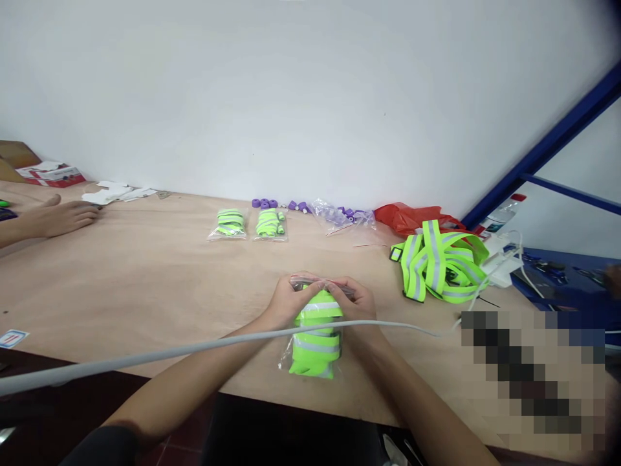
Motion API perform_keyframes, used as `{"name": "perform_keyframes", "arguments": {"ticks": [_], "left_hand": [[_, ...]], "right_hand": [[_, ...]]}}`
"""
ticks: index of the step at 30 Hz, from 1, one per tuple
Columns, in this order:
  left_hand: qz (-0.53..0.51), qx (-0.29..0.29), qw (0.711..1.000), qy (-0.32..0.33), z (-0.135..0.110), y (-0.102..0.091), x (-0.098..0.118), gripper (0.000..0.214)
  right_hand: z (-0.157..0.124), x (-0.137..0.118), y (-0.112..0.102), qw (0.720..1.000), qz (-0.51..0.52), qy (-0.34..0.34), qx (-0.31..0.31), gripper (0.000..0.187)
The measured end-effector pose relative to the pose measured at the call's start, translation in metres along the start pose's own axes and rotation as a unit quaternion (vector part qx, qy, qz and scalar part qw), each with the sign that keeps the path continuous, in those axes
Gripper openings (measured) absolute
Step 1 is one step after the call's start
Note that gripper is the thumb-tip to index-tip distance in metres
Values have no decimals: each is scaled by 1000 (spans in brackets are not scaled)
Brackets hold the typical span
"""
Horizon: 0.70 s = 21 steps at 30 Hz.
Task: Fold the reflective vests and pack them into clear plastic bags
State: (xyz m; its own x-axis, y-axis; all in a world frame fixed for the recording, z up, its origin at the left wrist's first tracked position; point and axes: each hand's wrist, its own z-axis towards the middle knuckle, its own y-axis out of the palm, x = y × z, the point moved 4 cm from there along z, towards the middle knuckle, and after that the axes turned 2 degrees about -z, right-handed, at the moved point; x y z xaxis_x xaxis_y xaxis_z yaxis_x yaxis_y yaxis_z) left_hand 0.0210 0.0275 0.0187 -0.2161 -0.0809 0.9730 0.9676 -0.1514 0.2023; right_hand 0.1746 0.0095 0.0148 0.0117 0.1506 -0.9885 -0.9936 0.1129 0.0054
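A clear plastic bag (pixel 314 343) stuffed with folded neon-green reflective straps lies on the wooden table (pixel 145 285) right in front of me. My left hand (pixel 291 299) pinches the bag's top edge from the left, fingers closed. On the right end of the same edge my right hand (pixel 356 299) pinches too. Both hands meet over the bag's mouth.
Two filled strap bags (pixel 228 224) (pixel 270 224) lie farther back, with purple rollers (pixel 264 203) and a bag of them (pixel 339 215) by the wall. A loose pile of green straps (pixel 444 262) and a red bag (pixel 412 217) sit right. Another person's hand (pixel 58 217) rests at left. A grey cable (pixel 194 349) crosses my forearms.
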Motion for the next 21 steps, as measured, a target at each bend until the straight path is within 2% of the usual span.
{"name": "perform_keyframes", "arguments": {"ticks": [13, 21], "left_hand": [[-1, -9, 1000, 1, -1, 1, -1, 35], [-15, -9, 1000, -16, 2, -3, 1, 34]], "right_hand": [[-2, -5, 0, 1000, -14, 2, -10, 35], [-1, 0, -1, 999, -5, 2, 31, 32]]}}
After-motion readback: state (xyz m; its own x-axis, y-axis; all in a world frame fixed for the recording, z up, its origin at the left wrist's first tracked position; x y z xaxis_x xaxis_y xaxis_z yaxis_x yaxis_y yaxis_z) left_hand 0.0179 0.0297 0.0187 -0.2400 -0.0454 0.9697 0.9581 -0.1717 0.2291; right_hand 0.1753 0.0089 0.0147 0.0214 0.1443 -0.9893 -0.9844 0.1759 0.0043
